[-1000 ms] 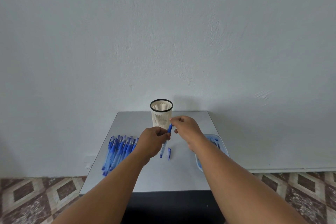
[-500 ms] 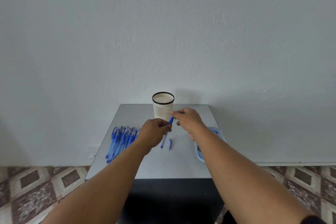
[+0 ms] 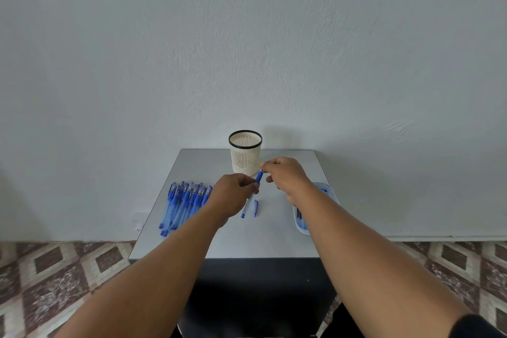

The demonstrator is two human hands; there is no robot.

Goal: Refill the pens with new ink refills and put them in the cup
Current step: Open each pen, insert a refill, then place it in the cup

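A blue pen [image 3: 248, 202] slants above the middle of the grey table [image 3: 247, 239]. My left hand [image 3: 233, 196] grips its clear barrel. My right hand [image 3: 285, 175] pinches the blue front end [image 3: 259, 176] at the pen's upper tip. A small blue cap [image 3: 255, 208] lies on the table just right of the pen. The cream slotted cup [image 3: 245, 152] with a black rim stands upright behind my hands, and nothing shows inside it. Several blue pens [image 3: 185, 203] lie in a row on the table's left side.
A pale blue tray [image 3: 303, 223] holding thin refills sits at the table's right edge, partly hidden by my right forearm. The white wall rises directly behind the table. Patterned floor tiles [image 3: 55, 277] spread on both sides below the table's front edge.
The view has tilted so the table sits higher in frame. Both hands keep their hold on the pen, with hardly any shift between them.
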